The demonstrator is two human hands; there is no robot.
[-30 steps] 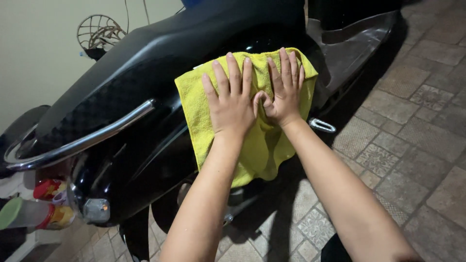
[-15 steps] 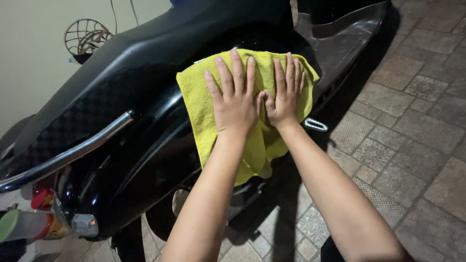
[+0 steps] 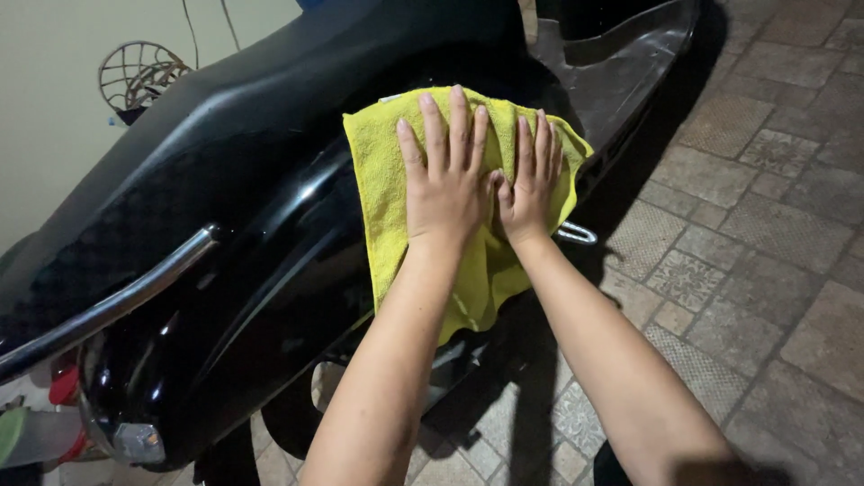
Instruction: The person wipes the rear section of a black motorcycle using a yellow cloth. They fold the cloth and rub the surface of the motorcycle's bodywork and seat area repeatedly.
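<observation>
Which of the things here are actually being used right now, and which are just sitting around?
In use:
- left hand and right hand, flat on the yellow cloth
- black scooter side panel under the cloth

Just lying about:
- round wire frame by the wall
- red and green containers on the floor behind the scooter
- patterned floor tiles

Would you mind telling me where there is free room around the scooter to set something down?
The paved floor right of the scooter lies bare. The seat left of the yellow cloth is free but sloped. Under both hands, left hand and right hand, the side panel is covered.
</observation>
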